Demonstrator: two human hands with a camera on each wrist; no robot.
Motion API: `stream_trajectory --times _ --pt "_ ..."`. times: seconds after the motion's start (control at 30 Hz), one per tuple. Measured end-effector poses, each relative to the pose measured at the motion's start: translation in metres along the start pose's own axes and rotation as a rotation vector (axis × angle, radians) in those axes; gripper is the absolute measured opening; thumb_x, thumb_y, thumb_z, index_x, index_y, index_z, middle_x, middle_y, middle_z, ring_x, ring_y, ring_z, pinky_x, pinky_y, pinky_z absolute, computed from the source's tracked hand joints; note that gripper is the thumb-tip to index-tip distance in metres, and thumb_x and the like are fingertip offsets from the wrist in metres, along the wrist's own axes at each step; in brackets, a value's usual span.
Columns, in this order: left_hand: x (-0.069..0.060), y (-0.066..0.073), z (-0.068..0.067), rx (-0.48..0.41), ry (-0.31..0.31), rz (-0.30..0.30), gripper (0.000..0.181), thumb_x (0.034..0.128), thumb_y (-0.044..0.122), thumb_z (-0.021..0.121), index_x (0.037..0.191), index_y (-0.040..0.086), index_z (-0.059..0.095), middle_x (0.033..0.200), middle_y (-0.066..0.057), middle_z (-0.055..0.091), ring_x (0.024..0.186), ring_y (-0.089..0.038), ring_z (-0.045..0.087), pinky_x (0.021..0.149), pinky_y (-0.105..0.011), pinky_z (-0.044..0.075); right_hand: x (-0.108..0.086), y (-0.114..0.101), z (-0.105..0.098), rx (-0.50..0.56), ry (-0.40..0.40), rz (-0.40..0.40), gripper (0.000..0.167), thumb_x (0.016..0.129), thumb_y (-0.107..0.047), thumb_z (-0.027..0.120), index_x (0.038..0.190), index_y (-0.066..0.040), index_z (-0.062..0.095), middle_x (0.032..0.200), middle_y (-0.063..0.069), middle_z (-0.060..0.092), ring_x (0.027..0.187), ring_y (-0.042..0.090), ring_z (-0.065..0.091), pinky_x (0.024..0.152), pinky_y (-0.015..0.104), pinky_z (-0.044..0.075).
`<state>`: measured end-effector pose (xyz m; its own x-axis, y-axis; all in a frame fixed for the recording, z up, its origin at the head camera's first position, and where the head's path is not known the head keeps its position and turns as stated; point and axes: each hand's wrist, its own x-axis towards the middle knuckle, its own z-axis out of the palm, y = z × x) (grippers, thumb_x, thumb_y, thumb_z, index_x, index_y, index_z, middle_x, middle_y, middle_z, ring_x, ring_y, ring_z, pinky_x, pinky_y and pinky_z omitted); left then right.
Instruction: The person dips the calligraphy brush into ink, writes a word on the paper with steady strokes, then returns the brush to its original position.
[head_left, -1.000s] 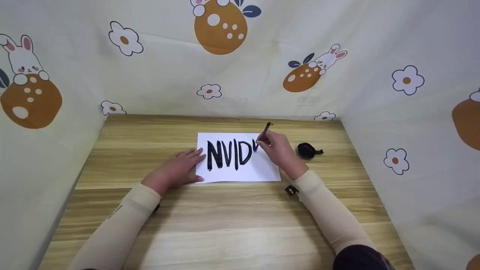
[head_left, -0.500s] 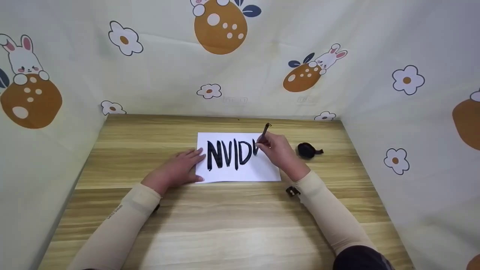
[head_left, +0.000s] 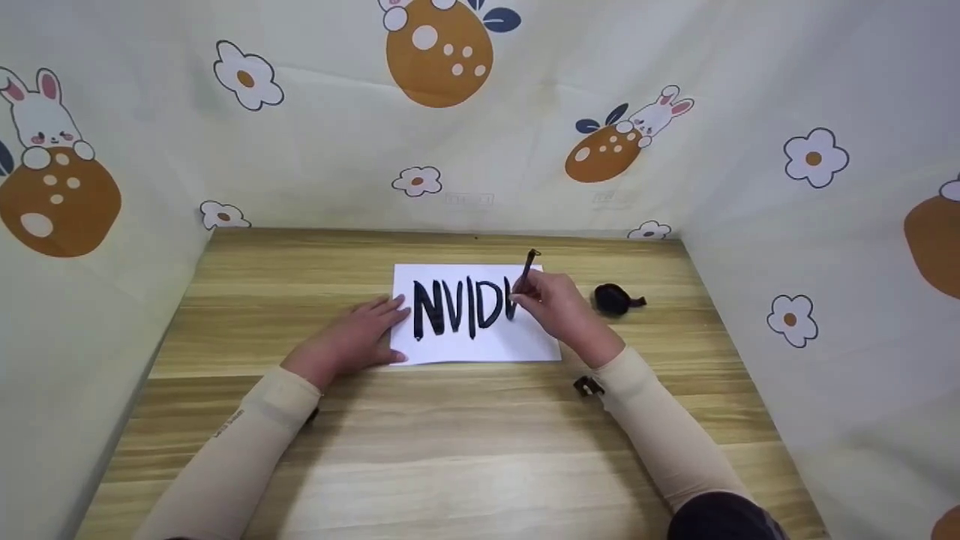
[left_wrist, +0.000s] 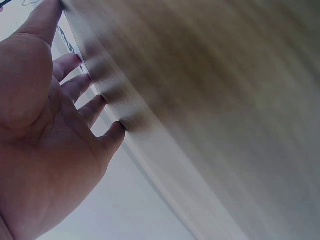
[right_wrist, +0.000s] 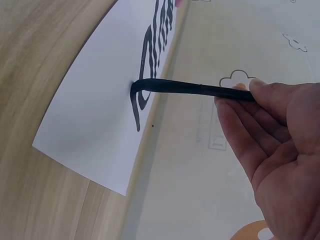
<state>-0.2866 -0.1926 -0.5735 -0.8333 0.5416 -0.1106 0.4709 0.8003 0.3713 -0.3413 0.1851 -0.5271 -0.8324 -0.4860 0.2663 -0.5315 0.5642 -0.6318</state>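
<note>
A white sheet of paper (head_left: 465, 351) lies on the wooden table, bearing thick black letters "NVID" and one more stroke at their right. My right hand (head_left: 562, 311) pinches a dark brush (head_left: 527, 268) between thumb and fingers; in the right wrist view the bent black tip of the brush (right_wrist: 175, 86) touches the paper (right_wrist: 95, 115) at the newest stroke. At the paper's left edge, my left hand (head_left: 349, 341) rests with its fingers spread and fingertips on the sheet. The left wrist view shows the left hand (left_wrist: 55, 125) from the palm side, fingers extended.
A small round black dish (head_left: 613, 300) with a short handle stands right of the paper, beyond my right hand. Pale curtains (head_left: 322, 135) printed with rabbits, oranges and flowers surround the wooden table (head_left: 450, 435) at the back and both sides.
The brush and my right hand have moved slightly toward me, and the stroke right of the D has grown longer downward. My left hand stays in place on the paper.
</note>
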Motion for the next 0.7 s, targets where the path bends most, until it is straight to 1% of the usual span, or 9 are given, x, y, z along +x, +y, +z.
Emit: stream_trajectory --times 0.2,0.3,0.5,0.7 --pt "-0.0011 0.0004 -0.0016 0.002 0.003 0.003 0.084 0.1032 0.045 0.078 0.167 0.001 0.045 0.178 -0.022 0.033 0.162 -0.05 0.03 0.128 -0.073 0.026 -0.0033 -0.0026 -0.0011 -0.019 -0.025 -0.003 0.007 0.102 -0.009 0.081 0.099 -0.004 0.076 0.091 0.005 0.079 0.084 0.014 0.073 0.076 0.035 0.063" --pt "-0.0013 0.0001 -0.0017 0.004 0.005 0.009 0.084 0.1034 0.045 0.078 0.167 0.001 0.045 0.177 -0.023 0.033 0.162 -0.051 0.03 0.128 -0.072 0.026 -0.0046 -0.0039 -0.0011 -0.014 -0.04 -0.004 0.006 0.102 -0.008 0.081 0.1 -0.004 0.076 0.092 0.003 0.08 0.085 0.014 0.075 0.076 0.035 0.064" --pt "-0.001 -0.0018 -0.0007 0.004 -0.016 -0.004 0.086 0.1051 0.049 0.074 0.17 0.004 0.041 0.18 -0.02 0.029 0.164 -0.048 0.026 0.13 -0.071 0.023 -0.0067 -0.0058 -0.0024 0.0 -0.047 -0.011 0.007 0.1 -0.006 0.082 0.097 -0.004 0.076 0.091 0.004 0.079 0.083 0.014 0.074 0.074 0.034 0.064" --pt "-0.0009 -0.0035 0.0002 0.01 -0.022 -0.007 0.087 0.1054 0.05 0.073 0.171 0.004 0.04 0.18 -0.019 0.028 0.165 -0.048 0.025 0.13 -0.071 0.022 -0.0093 -0.0087 -0.003 0.009 -0.062 0.014 0.006 0.1 -0.004 0.081 0.098 -0.004 0.076 0.091 0.003 0.079 0.081 0.014 0.074 0.072 0.033 0.064"
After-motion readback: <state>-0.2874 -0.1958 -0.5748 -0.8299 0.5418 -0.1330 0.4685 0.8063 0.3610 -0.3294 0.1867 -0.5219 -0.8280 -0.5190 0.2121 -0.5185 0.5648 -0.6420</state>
